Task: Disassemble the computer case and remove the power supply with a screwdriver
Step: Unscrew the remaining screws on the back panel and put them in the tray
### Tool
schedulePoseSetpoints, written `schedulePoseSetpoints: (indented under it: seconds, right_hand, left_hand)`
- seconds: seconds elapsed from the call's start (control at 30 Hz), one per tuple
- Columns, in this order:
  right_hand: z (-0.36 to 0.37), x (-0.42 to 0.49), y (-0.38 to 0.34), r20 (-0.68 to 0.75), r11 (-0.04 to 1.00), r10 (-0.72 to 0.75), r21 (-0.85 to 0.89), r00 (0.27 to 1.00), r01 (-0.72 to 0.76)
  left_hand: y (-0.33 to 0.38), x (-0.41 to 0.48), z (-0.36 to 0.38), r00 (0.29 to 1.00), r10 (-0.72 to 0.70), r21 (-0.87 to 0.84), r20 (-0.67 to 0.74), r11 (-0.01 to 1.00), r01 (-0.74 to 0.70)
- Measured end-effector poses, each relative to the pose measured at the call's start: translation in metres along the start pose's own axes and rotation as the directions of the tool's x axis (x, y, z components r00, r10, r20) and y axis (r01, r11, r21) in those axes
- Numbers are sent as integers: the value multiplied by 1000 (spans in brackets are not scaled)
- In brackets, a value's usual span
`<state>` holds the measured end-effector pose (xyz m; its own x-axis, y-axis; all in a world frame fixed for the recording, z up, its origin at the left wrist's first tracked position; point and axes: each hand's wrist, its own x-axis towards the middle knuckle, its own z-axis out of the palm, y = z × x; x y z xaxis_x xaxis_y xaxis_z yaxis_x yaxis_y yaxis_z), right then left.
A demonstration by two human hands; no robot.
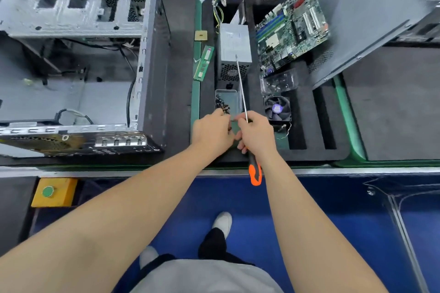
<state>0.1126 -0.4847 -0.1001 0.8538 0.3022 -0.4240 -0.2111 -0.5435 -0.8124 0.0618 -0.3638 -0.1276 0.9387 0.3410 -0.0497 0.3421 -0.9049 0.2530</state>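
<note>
The open computer case (78, 64) lies on its side at the left, its inside bare except for loose cables. The grey power supply (234, 47) stands in a slot of the black foam tray, its wires (219, 7) trailing away from me. My right hand (257, 134) grips a long screwdriver (241, 88) with an orange and black handle (255, 171); the shaft points up over the power supply. My left hand (210, 129) is over the near end of a small grey screw tray (232, 102), fingers pinched together; what they hold is hidden.
A RAM stick (202, 63), a motherboard (292, 26), a clear plastic box (278, 82) and a cooler fan (277, 108) sit in the foam tray (316, 126). A case side panel (371, 19) leans at right. A yellow box with a green button (51, 191) is below the bench edge.
</note>
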Motion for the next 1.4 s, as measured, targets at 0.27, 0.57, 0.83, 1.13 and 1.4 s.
schedulePoseSetpoints:
  seconds: [0.27, 0.57, 0.83, 1.13, 1.4]
  right_hand:
    - [-5, -5, 14, 5, 998, -62, 31, 998, 62]
    - [15, -40, -11, 16, 899, -127, 425, 992, 108]
    - [65, -103, -80, 219, 788, -370, 588, 903, 180]
    - [169, -194, -114, 527, 830, -393, 557, 754, 43]
    - [261, -255, -100, 617, 896, -324, 443, 717, 23]
  left_hand:
    - [0, 2, 0, 990, 70, 210, 120, 973, -95]
    - [15, 12, -89, 970, -189, -865, 154, 448, 225]
    - [-38, -17, -191, 981, -195, -993, 20, 106, 41]
    - [-179, -97, -251, 905, -425, -994, 9, -105, -40]
    - [-275, -177, -239, 820, -549, -971, 160, -238, 29]
